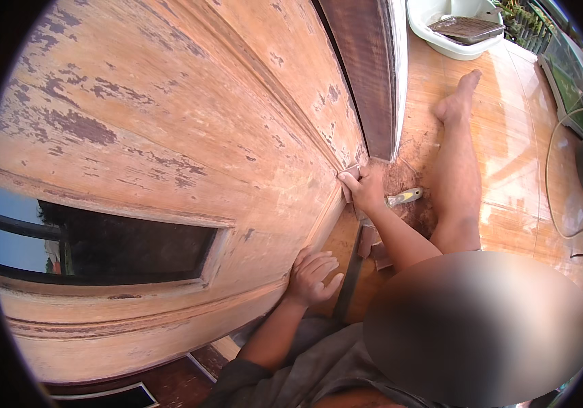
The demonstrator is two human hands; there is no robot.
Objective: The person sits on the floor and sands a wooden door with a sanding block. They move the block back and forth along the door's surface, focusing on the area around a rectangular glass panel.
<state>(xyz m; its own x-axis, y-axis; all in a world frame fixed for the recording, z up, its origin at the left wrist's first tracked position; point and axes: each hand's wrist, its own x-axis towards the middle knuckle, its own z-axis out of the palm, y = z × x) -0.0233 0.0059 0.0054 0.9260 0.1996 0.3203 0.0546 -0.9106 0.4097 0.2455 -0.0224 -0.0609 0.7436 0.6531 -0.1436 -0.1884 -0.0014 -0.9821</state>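
A wooden door (pixel 257 177) with patches of old dark finish fills the left and middle of the view. My right hand (pixel 366 187) is closed on a small folded piece of sandpaper (pixel 350 171), pressed against the moulding near the door's lower corner. Spread and slightly bent, the fingers of my left hand (pixel 314 275) rest on the door's bottom edge, holding nothing. A putty knife with a grey and yellow handle (pixel 407 196) lies on the floor just right of my right hand; its blade is mostly hidden. Reddish-brown sandpaper scraps (pixel 367 241) lie below my right wrist.
A dark door frame post (pixel 369 75) rises beyond my right hand. My bare leg (pixel 459 170) stretches across the tiled floor (pixel 509 149), amid brown dust. A white basin (pixel 456 49) holding a dark flat item stands at the far end. A pale cable (pixel 551 183) curves at right.
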